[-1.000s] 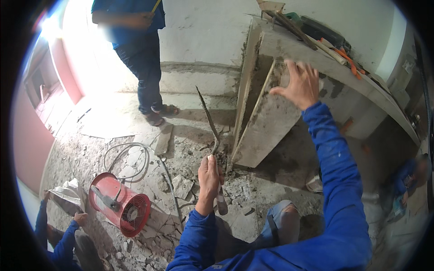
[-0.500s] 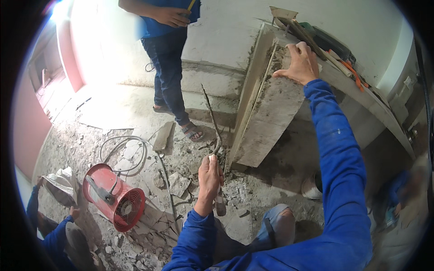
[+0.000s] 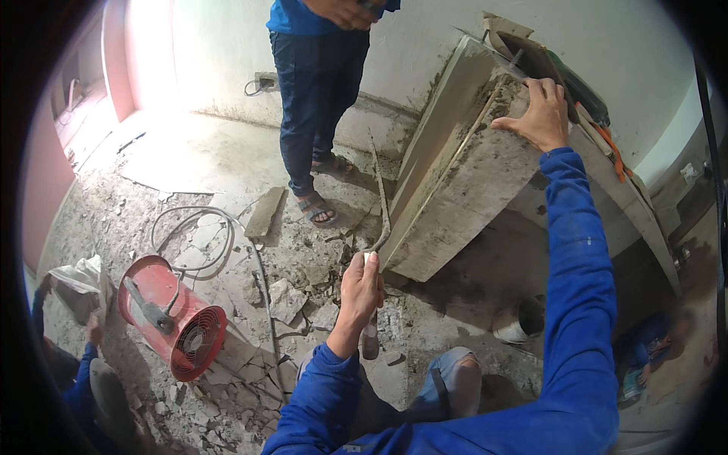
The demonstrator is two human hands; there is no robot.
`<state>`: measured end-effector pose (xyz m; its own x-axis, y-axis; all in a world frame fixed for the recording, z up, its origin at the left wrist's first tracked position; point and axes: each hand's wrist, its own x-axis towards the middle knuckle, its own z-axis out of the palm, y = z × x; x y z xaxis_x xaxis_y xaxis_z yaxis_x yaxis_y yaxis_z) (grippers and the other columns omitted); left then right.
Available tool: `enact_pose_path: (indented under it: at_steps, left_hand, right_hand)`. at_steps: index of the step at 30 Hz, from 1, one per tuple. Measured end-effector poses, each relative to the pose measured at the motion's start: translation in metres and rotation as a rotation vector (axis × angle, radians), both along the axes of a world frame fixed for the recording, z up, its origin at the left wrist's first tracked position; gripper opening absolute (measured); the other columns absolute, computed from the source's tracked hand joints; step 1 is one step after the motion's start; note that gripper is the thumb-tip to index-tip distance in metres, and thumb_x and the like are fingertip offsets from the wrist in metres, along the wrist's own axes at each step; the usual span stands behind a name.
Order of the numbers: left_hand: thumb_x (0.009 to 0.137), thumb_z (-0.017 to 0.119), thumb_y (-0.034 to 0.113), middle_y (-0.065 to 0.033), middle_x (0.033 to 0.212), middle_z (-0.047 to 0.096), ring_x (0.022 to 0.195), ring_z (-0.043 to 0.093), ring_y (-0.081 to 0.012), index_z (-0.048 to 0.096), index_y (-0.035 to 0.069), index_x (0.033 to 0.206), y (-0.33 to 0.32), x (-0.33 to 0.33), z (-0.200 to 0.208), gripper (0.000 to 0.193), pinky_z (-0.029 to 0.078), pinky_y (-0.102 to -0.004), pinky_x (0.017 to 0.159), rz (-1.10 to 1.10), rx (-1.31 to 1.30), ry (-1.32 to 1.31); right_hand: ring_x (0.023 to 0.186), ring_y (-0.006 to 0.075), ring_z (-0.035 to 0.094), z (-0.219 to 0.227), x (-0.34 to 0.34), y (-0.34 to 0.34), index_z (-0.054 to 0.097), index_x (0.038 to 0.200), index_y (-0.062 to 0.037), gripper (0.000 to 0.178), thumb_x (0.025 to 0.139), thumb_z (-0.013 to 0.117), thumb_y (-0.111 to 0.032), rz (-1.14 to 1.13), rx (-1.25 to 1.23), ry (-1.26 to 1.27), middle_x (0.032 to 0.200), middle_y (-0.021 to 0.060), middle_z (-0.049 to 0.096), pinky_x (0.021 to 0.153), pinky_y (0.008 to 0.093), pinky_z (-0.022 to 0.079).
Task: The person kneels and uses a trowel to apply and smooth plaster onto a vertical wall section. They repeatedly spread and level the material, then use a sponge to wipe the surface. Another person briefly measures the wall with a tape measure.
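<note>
a trowel (image 3: 384,215) is held in the closed left hand (image 3: 359,291) — the top of a slab (image 3: 469,199) is touched by the spread right hand (image 3: 543,117).

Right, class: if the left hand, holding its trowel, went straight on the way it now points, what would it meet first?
Probably the lower part of the white wall, reached first by the trowel ahead of the left hand; depth is hard to judge from this view.
</note>
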<state>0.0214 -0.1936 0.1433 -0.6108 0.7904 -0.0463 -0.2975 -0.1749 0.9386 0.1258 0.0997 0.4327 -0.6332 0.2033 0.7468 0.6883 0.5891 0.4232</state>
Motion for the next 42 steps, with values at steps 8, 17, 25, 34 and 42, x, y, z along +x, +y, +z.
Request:
enact_pose_path:
  at_steps: [8,17,25,34,42]
  left_hand:
    - [0.105,0.044,0.037,-0.0018,0.056,0.049,0.040,0.045,-0.0102,0.051,0.004,0.102,0.010,-0.006,-0.005,0.034,0.035,-0.0256,0.037,-0.048,-0.045,0.005]
    - [0.104,0.045,0.035,-0.0011,0.058,0.048,0.040,0.044,-0.0097,0.050,0.005,0.098,0.013,-0.006,-0.008,0.032,0.035,-0.0256,0.037,-0.049,-0.036,-0.014]
    - [0.104,0.046,0.032,-0.0006,0.059,0.048,0.041,0.045,-0.0096,0.049,0.006,0.095,0.019,-0.006,-0.012,0.028,0.037,-0.0252,0.038,-0.037,-0.004,-0.023]
    - [0.103,0.049,0.032,0.0002,0.060,0.047,0.044,0.045,-0.0083,0.049,0.007,0.093,0.023,-0.010,-0.016,0.027,0.036,-0.0252,0.039,-0.022,-0.003,-0.017]
    - [0.086,0.070,0.022,-0.0150,0.084,0.066,0.070,0.064,-0.0277,0.053,0.003,0.113,0.040,-0.016,-0.039,0.038,0.052,-0.0373,0.065,0.128,-0.165,0.386]
  right_hand:
    - [0.112,0.0337,0.049,0.007,-0.005,-0.007,0.055,0.127,-0.0107,0.098,0.051,0.085,-0.066,-0.020,-0.026,0.046,0.114,0.0131,0.056,0.099,0.0447,0.045]
    - [0.106,0.0323,0.049,0.005,-0.006,-0.001,0.061,0.119,-0.0064,0.093,0.053,0.083,-0.068,-0.013,0.027,0.002,0.107,0.0129,0.056,0.094,0.0444,0.046]
    - [0.102,0.0320,0.049,0.004,-0.003,0.011,0.065,0.112,-0.0021,0.098,0.050,0.078,-0.076,0.041,0.135,-0.007,0.102,0.0131,0.057,0.092,0.0438,0.046]
    - [0.104,0.0320,0.049,0.001,-0.001,0.017,0.066,0.114,-0.0070,0.095,0.048,0.079,-0.074,0.104,0.118,0.016,0.107,0.0126,0.056,0.088,0.0487,0.044]
    - [0.109,0.0299,0.048,0.002,0.001,0.017,0.065,0.119,-0.0126,0.092,0.051,0.078,-0.074,0.001,0.129,-0.027,0.111,0.0082,0.055,0.084,0.0515,0.037]
